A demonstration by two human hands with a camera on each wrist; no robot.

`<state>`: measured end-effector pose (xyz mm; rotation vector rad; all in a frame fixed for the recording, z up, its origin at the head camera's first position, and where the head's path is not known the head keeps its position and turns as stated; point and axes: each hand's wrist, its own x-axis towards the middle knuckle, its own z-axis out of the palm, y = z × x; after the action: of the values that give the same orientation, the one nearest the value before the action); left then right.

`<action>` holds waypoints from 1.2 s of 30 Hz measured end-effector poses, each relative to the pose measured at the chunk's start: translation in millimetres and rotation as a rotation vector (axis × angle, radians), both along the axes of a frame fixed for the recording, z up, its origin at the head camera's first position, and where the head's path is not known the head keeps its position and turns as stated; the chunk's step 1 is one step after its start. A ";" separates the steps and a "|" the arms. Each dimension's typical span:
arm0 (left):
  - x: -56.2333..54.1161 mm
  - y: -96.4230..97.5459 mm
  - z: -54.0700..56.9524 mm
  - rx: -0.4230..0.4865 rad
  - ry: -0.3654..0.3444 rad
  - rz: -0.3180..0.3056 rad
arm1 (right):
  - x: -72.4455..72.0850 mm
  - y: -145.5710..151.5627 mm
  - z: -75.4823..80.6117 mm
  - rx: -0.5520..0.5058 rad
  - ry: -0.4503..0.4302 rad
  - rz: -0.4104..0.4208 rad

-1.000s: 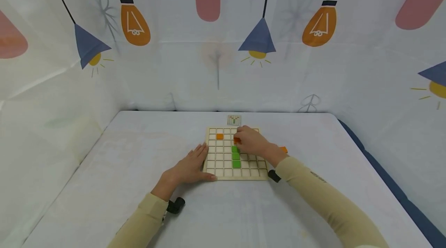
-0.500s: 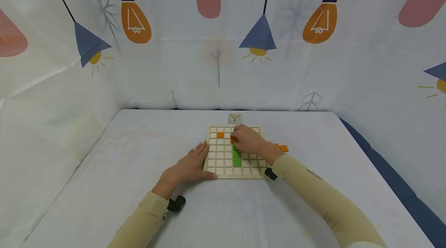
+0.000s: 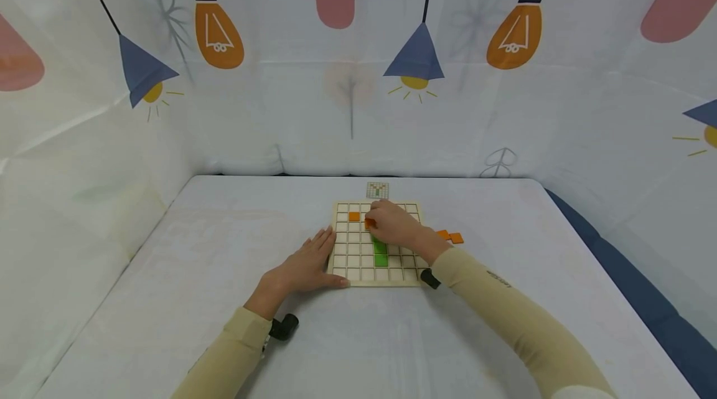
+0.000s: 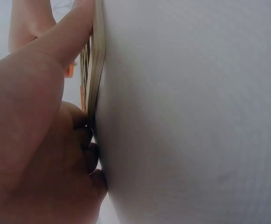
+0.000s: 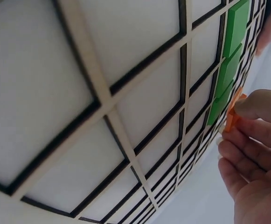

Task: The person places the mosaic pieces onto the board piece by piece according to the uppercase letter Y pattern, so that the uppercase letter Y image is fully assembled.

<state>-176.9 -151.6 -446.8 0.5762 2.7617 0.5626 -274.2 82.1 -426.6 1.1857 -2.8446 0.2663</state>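
A pale wooden grid board [image 3: 354, 251] lies on the white table. My left hand [image 3: 302, 267] rests at its left edge, fingers extended along the side and thumb at the near corner; the left wrist view shows the fingertips down by the rim. Over the upper middle of the grid, my right hand [image 3: 394, 226] pinches an orange square tile [image 5: 232, 114] between thumb and fingers. One orange tile [image 3: 354, 216] sits in a square at the upper left. Below the right hand runs a column of three green tiles [image 5: 226, 72], partly covered in the head view.
Several loose orange tiles [image 3: 456, 238] lie just right of the board, partly behind the right wrist. A small card [image 3: 378, 190] printed with a coloured grid pattern lies beyond the far edge. A curtain [image 3: 347, 106] with printed lamps hangs behind the table [image 3: 224, 231].
My right hand has shifted a little left across the grid with the orange tile, uncovering more of the loose orange tiles. The left hand stays at the board's edge.
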 end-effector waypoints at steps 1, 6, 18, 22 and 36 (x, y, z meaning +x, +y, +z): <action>0.1 -0.1 -0.2 -0.001 0.000 0.000 | -0.3 -0.6 -0.5 0.005 0.004 0.002; 0.1 -0.4 -1.3 -0.007 0.002 -0.003 | -0.8 -3.2 -2.5 0.012 0.010 0.012; 0.6 -0.7 -1.8 -0.002 0.002 -0.003 | -1.1 -7.6 -6.4 0.035 0.015 -0.002; 0.7 -1.2 -2.5 -0.006 0.006 -0.003 | 0.2 -8.9 -5.5 0.037 0.015 -0.003; 1.7 -0.9 -3.1 -0.004 0.006 -0.002 | 3.6 -11.5 -9.2 -0.020 -0.030 -0.005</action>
<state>-175.2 -152.5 -450.0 0.5810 2.7667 0.5561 -270.7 70.6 -435.8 1.1810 -2.8627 0.3144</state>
